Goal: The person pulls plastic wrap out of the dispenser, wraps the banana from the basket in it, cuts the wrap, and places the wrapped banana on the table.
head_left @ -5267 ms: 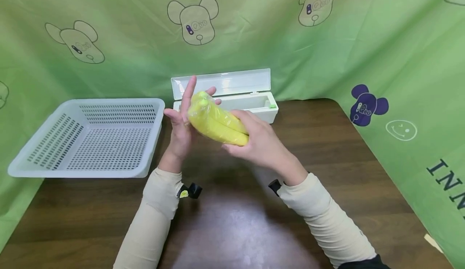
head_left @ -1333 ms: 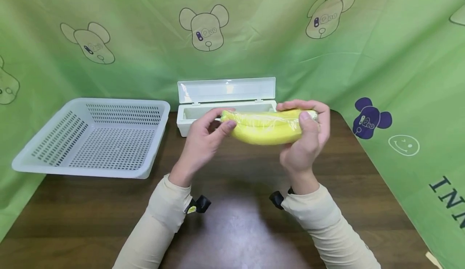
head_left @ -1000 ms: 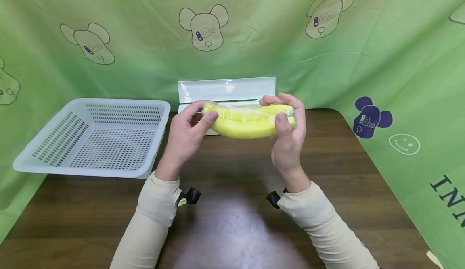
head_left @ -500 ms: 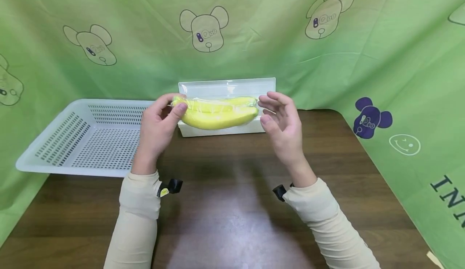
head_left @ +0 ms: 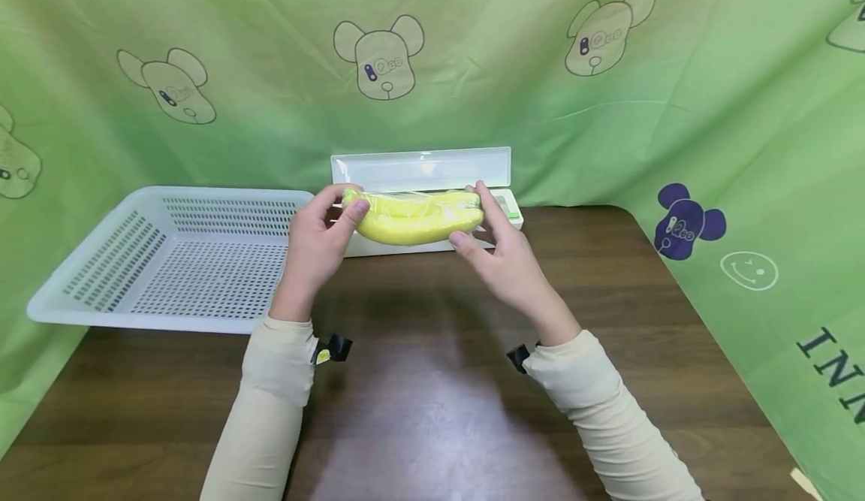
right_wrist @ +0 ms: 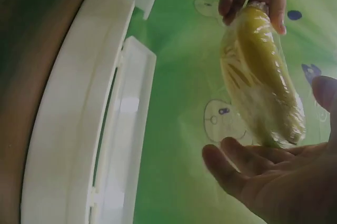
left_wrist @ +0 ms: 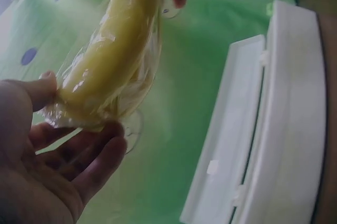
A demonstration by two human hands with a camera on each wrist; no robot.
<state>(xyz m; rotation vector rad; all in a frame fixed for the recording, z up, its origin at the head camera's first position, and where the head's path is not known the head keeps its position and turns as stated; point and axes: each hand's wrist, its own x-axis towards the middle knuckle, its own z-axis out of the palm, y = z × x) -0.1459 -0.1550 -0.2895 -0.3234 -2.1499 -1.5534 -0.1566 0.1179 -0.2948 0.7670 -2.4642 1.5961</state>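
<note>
Bananas (head_left: 419, 223) wrapped in clear cling film are held in the air in front of the white box in the head view. My left hand (head_left: 317, 238) pinches their left end, thumb in front and fingers behind; the left wrist view shows this hand (left_wrist: 47, 161) gripping the film-covered tip. At the other end, my right hand (head_left: 503, 261) has its fingers extended and its thumb spread apart. In the right wrist view, the fingers of that hand (right_wrist: 279, 182) lie right by the end of the bananas (right_wrist: 260, 71), the thumb standing off to one side.
Behind the bananas stands a long white box (head_left: 422, 248) with its lid (head_left: 422, 169) raised and a green piece at its right end. On the left is a pale perforated plastic basket (head_left: 203, 324). A green printed cloth (head_left: 270, 73) hangs behind the brown wooden table (head_left: 419, 381).
From two-handed holding, the right hand let go as the left carried the bananas leftward. Since half a second ago, they have shifted slightly right and the right hand has come back to their end.
</note>
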